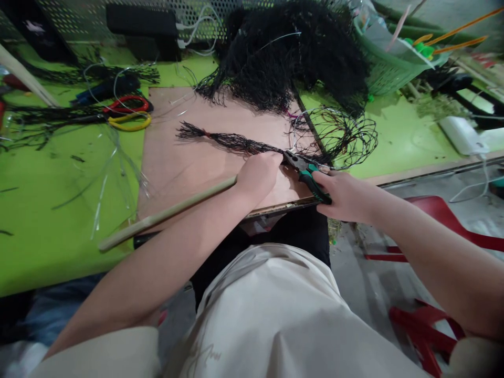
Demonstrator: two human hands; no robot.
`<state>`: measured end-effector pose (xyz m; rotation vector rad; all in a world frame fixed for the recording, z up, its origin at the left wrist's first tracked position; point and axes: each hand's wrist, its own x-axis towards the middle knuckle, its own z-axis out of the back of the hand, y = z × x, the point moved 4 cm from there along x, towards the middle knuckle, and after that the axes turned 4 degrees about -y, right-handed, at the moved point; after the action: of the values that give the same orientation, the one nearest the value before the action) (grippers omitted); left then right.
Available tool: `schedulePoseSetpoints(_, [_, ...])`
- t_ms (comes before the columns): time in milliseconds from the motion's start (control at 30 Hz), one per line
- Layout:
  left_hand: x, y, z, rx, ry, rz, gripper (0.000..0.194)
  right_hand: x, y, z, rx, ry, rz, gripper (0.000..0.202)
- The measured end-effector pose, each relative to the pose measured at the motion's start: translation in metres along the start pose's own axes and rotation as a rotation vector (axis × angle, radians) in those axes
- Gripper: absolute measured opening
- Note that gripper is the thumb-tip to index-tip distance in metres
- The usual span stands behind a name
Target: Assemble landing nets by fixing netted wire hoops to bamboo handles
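Observation:
My left hand (260, 170) is closed around a bundle of thin black strands (232, 140) that lies across the pinkish board (173, 173). Reddish ties show on the bundle, and its frayed end points left. In my right hand (340, 194) are pliers (313, 181) with green and black handles. Their jaws meet the bundle right beside my left fingers; whether they grip a wire there I cannot make out. To the right, the strands spread into a loose tangle (350, 139). A pale wooden stick (169, 214) runs from under my left hand toward the lower left.
A large heap of black netting (291, 52) lies at the back. Scissors (128, 113) with red and yellow handles rest on the left among clear strips. A green basket (389, 68) stands back right, a white power adapter (462, 135) near the right edge. Red stools (441, 220) stand below.

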<state>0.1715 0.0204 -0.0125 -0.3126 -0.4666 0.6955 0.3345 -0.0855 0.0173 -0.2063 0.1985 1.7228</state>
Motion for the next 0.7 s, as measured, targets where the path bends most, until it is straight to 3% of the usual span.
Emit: schedulePoseSetpoints(700, [0.0,-0.001,0.001,0.008,0.009,0.004,0.025,-0.003,0.012,0.003,0.011,0.044,-0.105,0.019])
